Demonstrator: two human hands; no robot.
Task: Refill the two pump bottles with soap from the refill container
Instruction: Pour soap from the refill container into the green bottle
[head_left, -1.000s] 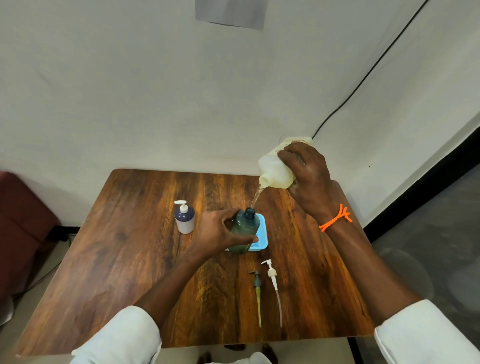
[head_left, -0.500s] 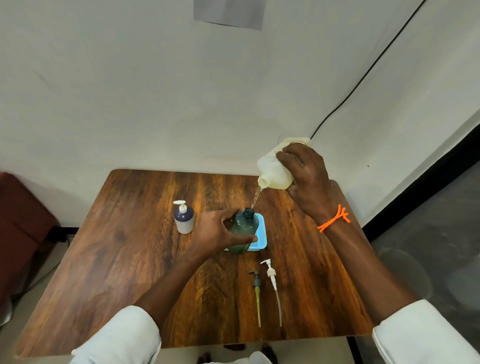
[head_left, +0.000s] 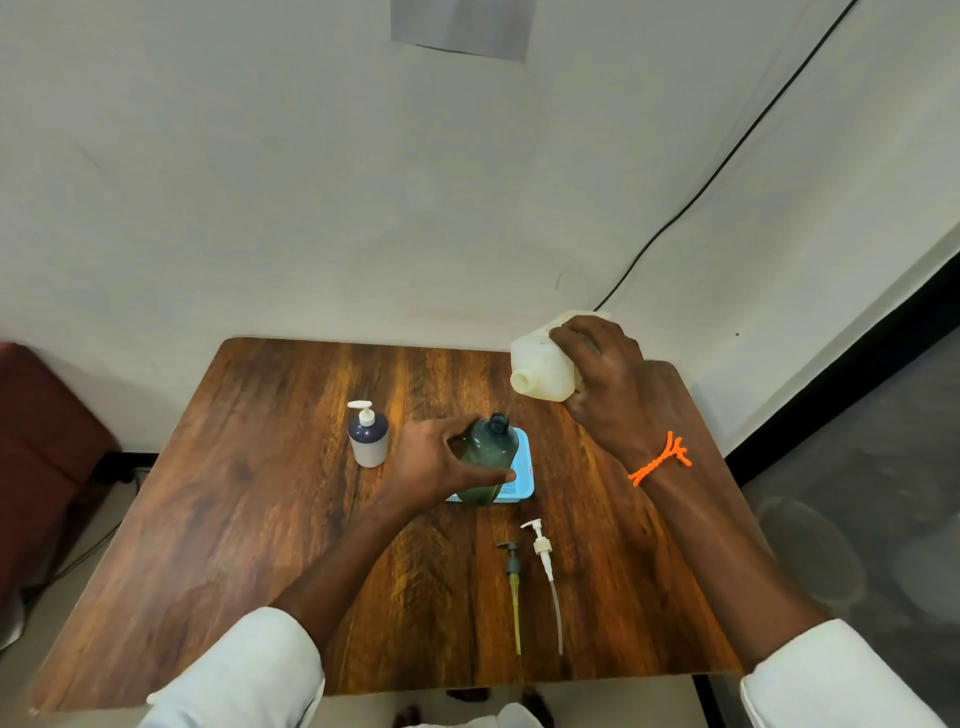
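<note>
A dark green pump bottle (head_left: 491, 452) with its neck open stands in a small blue tray (head_left: 523, 486) mid-table. My left hand (head_left: 436, 462) grips its side. My right hand (head_left: 602, 379) holds the pale yellow refill container (head_left: 540, 366) tilted, its spout down-left, above and to the right of the green bottle; no stream is visible. A second bottle (head_left: 368, 439), white with a dark top and white pump fitted, stands to the left. Two removed pumps lie in front of the tray: a dark one with a yellow tube (head_left: 513, 587) and a white one (head_left: 544, 564).
The wooden table (head_left: 260, 519) stands against a white wall, with bare wood on its left and front. A black cable (head_left: 701, 192) runs down the wall behind the container. A dark red seat (head_left: 36, 447) stands left of the table.
The soap stream from the container into the green bottle has stopped. My right hand has moved the container to the right and tipped it back, away from the bottle's neck.
</note>
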